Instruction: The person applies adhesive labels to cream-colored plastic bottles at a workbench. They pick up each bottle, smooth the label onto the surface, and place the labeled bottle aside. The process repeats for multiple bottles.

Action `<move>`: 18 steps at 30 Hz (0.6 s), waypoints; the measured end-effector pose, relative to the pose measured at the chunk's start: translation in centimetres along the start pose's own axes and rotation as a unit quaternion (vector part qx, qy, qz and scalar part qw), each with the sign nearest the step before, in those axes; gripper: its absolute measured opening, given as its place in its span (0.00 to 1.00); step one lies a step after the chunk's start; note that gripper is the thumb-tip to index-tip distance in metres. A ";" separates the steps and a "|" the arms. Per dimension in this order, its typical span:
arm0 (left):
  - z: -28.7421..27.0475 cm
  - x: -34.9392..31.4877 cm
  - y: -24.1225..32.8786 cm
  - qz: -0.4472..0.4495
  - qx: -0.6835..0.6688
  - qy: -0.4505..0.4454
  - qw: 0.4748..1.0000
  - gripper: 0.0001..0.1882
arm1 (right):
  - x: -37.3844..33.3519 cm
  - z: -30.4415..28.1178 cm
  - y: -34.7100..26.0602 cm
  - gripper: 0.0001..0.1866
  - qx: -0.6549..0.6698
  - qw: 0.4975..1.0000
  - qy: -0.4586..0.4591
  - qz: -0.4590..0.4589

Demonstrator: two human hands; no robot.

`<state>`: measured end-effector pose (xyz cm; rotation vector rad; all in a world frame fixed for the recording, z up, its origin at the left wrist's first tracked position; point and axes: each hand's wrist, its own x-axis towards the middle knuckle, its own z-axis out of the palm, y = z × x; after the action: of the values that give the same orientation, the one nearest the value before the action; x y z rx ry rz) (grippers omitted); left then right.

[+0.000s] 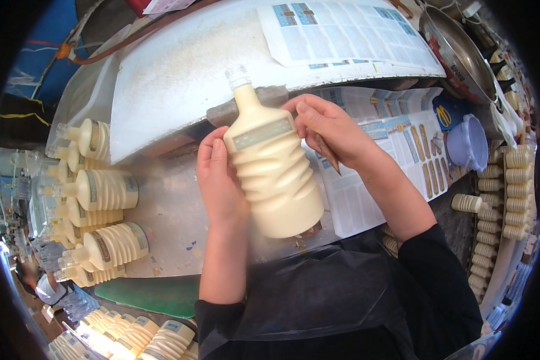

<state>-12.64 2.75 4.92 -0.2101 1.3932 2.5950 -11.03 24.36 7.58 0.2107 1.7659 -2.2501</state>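
Note:
A cream bottle [276, 174] with a wavy ribbed body and a clear threaded neck leans tilted in front of me. Across its upper body runs a grey-green label strip [261, 134]. My left hand [219, 180] is closed against the bottle's left side, thumb and fingertips at the strip's left end. At the opposite shoulder, my right hand [327, 127] has its thumb and index finger pinched by the strip's right end. A brown pointed stick [327, 153] juts out below that hand, held in its curled fingers. What the pinching fingertips grip is hidden.
Several cream bottles [105, 192] lie stacked at the left. Label sheets [354, 207] spread on the right, with more label sheets [348, 30] on the white surface [174, 78] beyond. A lavender bucket [467, 144], a metal pan [462, 57] and rows of bottles [516, 192] stand at the right.

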 end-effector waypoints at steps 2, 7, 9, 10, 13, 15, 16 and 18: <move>-0.4 0.0 0.0 0.002 -0.019 -0.011 1.000 0.12 | 0.0 0.5 0.3 0.20 -0.049 0.998 0.020 -0.025; -0.1 -0.2 0.3 -0.023 -0.035 -0.009 0.999 0.12 | 0.0 1.7 0.6 0.19 -0.095 0.993 0.056 -0.043; -0.2 -0.1 0.2 -0.029 -0.045 -0.013 0.998 0.12 | 0.4 1.8 1.4 0.19 -0.070 0.994 0.060 -0.067; -0.2 -0.2 0.2 -0.031 -0.040 -0.008 0.999 0.12 | 0.2 1.9 1.2 0.18 -0.070 0.995 0.058 -0.048; 0.0 -0.2 0.0 -0.027 -0.016 0.008 0.999 0.12 | -0.2 2.0 0.5 0.17 -0.076 0.996 0.053 -0.018; 0.4 -0.1 -0.2 -0.008 0.018 0.018 1.000 0.12 | 0.2 1.5 1.4 0.17 -0.079 0.995 0.048 -0.039; 0.6 -0.2 -0.1 -0.004 0.017 0.017 1.000 0.12 | 0.2 1.5 1.4 0.18 -0.077 0.995 0.049 -0.040; 0.8 -0.3 0.1 0.004 0.017 0.017 1.000 0.12 | 0.2 1.5 1.5 0.18 -0.071 0.995 0.048 -0.042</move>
<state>-12.40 3.36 5.56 -0.2466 1.4504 2.5846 -10.66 22.51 6.51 0.2233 2.0122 -2.1923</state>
